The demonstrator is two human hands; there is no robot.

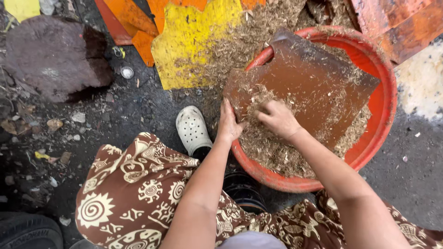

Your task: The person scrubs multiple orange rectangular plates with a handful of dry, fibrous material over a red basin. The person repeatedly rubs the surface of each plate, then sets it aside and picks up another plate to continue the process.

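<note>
Looking down from the head camera, nearest is a brown patterned skirt with cream sun and spiral prints across the knees, both bare forearms reaching out over it. A black round object sits on the ground between the knees, partly hidden. Left foot in a white perforated clog planted on dark gritty ground, just beside the basin. Left hand rests flat, fingers together and extended, on the near edge of a brown flat board, at the basin rim; not clamped on anything, more pressing or steadying. Right hand is on top of the board, fingers curled down into a heap of dry shredded fibre, knuckles up; cannot tell whether it actually grips any. The board lies tilted across a red round basin, which holds more of the same fibre underneath and along the near side. Further out: fibre spilled over a yellow sheet piece and orange sheet pieces on the ground, rusty orange panels top right. Far left, a big dark reddish stone, small white cap near it, scattered litter.
</note>
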